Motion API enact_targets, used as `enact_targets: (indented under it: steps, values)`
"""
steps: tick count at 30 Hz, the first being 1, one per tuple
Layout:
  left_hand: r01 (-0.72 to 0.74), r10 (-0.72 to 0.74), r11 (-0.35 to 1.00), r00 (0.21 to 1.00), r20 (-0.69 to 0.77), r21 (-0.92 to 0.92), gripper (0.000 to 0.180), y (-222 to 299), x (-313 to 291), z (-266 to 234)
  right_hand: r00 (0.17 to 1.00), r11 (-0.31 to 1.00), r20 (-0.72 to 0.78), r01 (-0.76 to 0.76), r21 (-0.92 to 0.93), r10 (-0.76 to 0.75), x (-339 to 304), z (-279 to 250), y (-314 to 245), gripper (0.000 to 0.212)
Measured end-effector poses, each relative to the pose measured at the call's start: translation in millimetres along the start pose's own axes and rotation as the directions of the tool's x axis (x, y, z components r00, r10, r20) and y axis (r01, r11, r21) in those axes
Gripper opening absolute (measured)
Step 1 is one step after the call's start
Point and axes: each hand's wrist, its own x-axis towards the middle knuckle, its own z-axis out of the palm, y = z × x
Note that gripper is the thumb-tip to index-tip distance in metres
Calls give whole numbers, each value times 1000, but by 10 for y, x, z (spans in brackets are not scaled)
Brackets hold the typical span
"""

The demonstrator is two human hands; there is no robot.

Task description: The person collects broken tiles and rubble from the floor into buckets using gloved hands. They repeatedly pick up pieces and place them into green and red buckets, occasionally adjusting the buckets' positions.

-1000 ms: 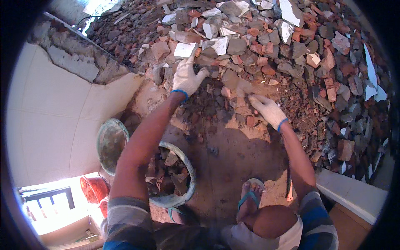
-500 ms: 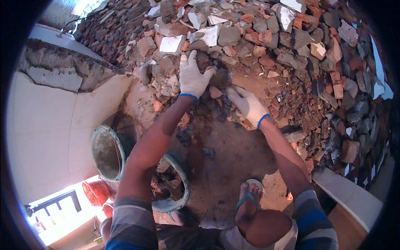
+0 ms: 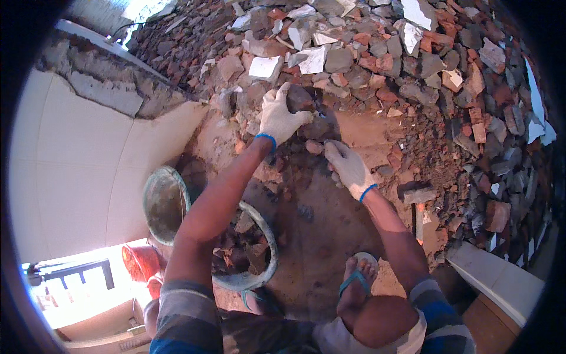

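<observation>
My left hand point(image 3: 280, 120), in a white knit glove with a blue cuff, reaches into the near edge of the rubble heap. Its fingers are spread, the thumb held apart, beside a dark rubble chunk point(image 3: 302, 99). My right hand point(image 3: 352, 169), gloved alike, is lower and to the right. Its thumb and fingers are curled in, with a small reddish brick piece point(image 3: 314, 147) at the tips; the palm side is hidden. Left of my feet stands a round tub point(image 3: 272, 242) with broken pieces inside, partly covered by my left forearm.
Broken brick, concrete and white tile pieces form a large heap point(image 3: 383, 65) ahead and to the right. A second tub point(image 3: 167, 206) leans near the white tiled surface point(image 3: 76, 171) at left. Behind it is a red bucket point(image 3: 140, 263). A pale ledge point(image 3: 498, 280) lies at lower right.
The whole view has shifted slightly right. My right hand has drawn a little nearer to me, and the reddish brick piece has come closer with it. My left hand stays by the heap's edge.
</observation>
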Motion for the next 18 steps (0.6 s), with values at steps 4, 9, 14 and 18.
enact_targets:
  steps: [4, 9, 14, 18]
  values:
    - [-30, 26, 998, 997, 73, 56, 124, 83, -149, -178, 998, 999, 66, -2, 47, -1, -320, 52, -8, 53]
    - [-41, 39, 997, 998, 41, 63, 119, 153, -652, -536, 994, 996, 65, -84, -35, 86, -854, 151, -100, 59]
    - [50, -57, 981, 998, 36, 185, 120, 372, -1251, -1212, 988, 987, 134, -59, -149, 79, -1353, 305, -365, 64]
    - [199, -216, 955, 975, 58, 219, 119, 527, -1891, -1888, 962, 971, 239, -78, -224, 132, -1784, 443, -525, 59]
